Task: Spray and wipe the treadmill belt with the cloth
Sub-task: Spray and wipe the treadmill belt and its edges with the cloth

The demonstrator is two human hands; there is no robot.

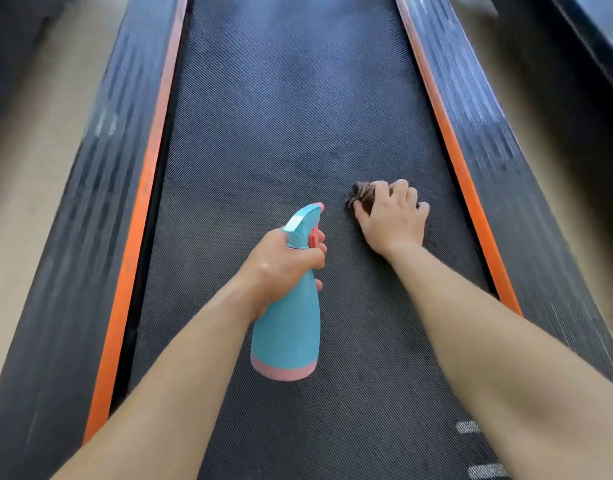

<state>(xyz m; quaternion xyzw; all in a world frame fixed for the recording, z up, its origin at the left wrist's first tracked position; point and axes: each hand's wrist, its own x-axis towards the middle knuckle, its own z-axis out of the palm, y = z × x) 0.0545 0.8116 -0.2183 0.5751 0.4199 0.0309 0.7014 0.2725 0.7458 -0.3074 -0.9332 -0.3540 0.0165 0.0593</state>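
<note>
Treadmill belt [281,133], left hand [284,261] gripping spray bottle [287,327]

The spray bottle [286,317] is left of the cloth [362,197] on the belt [281,116].

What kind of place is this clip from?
Likely a gym or home workout room. The view looks down a treadmill belt flanked by orange strips and ribbed black side rails. A dark edge at top right may be more equipment, but that is unclear.
</note>
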